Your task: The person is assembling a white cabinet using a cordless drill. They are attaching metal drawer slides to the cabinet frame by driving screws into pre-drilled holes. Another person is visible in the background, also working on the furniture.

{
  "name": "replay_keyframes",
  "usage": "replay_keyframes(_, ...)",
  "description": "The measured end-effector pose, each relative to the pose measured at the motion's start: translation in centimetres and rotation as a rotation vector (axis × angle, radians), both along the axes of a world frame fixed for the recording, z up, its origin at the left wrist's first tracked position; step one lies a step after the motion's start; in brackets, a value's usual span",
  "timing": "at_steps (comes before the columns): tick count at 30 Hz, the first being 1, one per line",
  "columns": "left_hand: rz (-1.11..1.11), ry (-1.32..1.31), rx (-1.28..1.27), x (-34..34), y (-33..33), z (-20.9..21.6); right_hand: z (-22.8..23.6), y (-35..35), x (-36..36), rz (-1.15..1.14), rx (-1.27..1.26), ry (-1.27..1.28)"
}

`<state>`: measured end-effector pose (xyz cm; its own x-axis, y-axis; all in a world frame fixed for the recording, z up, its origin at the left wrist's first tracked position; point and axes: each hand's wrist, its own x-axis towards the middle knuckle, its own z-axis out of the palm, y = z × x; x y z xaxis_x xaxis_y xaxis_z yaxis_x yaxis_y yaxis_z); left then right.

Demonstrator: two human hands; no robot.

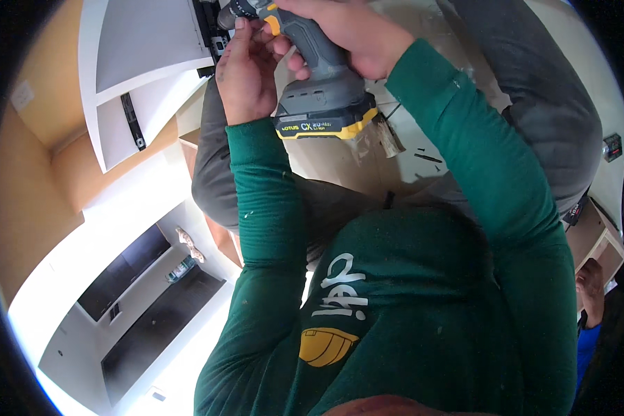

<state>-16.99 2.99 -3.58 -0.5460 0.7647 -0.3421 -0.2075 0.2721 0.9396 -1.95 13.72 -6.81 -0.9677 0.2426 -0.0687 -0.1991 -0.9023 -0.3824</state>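
A grey and black cordless drill (315,87) with a yellow-trimmed battery points toward the upper left. My right hand (367,35) is wrapped around its upper handle. Just below the chuck, my left hand (248,80) has its fingers curled and thumb raised; whatever they pinch is hidden. Beside the chuck, a black metal slide rail (208,35) runs along the edge of a white cabinet panel (149,48). The drill's tip meets that area, but the contact point cannot be made out.
Another dark rail (133,121) is fixed inside the white cabinet. A brush (390,137) and several small dark screws (427,158) lie on the floor between my legs. At right, another person's hand (590,286) is by a wooden box (603,239).
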Motion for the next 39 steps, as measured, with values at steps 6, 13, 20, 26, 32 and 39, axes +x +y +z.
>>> replay_keyframes(6, -0.005, 0.036, 0.038, -2.1, -0.4, -2.0, -0.1, -0.5, -0.4, -0.009, 0.037, -0.049)
replay_keyframes(13, 0.024, 0.031, 0.029, -1.8, -0.3, -2.0, 0.2, -0.4, -0.3, -0.031, 0.002, -0.109)
replay_keyframes(20, 0.042, -0.118, 0.101, -2.1, -0.6, -1.8, 0.5, -0.7, -0.4, -0.033, -0.01, -0.169)
replay_keyframes(26, 0.028, -0.101, 0.09, -1.8, -0.6, -1.5, 0.5, -0.8, -0.4, -0.041, -0.006, -0.172)
replay_keyframes(32, 0.061, -0.102, 0.106, -1.8, -0.5, -1.6, 0.6, -0.5, -0.3, -0.031, 0.002, -0.146)
replay_keyframes(39, -0.002, -0.075, 0.082, -2.1, -0.5, -1.9, 0.2, 0.2, -0.9, 0.039, 0.004, -0.115)
